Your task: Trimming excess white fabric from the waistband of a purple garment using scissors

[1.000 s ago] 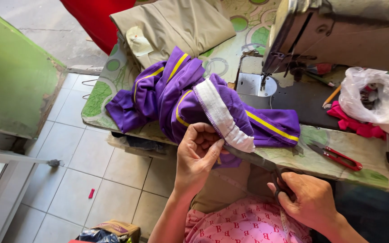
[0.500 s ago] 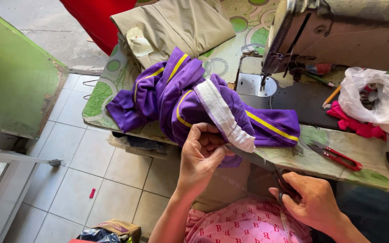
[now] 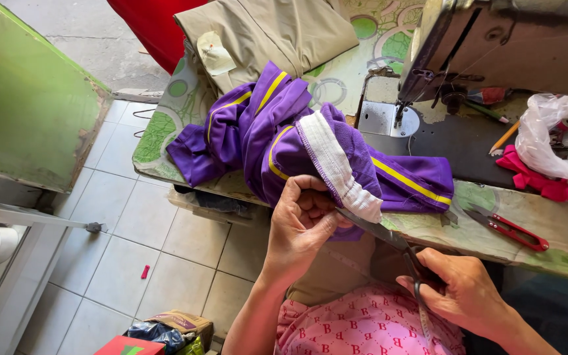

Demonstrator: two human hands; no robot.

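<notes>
A purple garment (image 3: 277,131) with yellow stripes and a white waistband (image 3: 336,164) lies bunched on the sewing table. My left hand (image 3: 300,220) pinches the lower edge of the garment near the waistband. My right hand (image 3: 465,292) grips the handles of dark scissors (image 3: 382,233), whose blades point up-left and meet the fabric right by my left fingers. A thin measuring tape hangs below the scissors over my lap.
A sewing machine (image 3: 494,46) stands at the back right. Red-handled snips (image 3: 507,227) lie on the table edge beside a plastic bag (image 3: 560,141) over pink cloth. Folded khaki fabric (image 3: 271,33) lies behind. A green panel (image 3: 27,112) stands left; boxes sit on the tiled floor.
My right hand has shifted slightly down and right with the scissors. My left hand keeps its pinch on the purple fabric, fingers curled a little tighter.
</notes>
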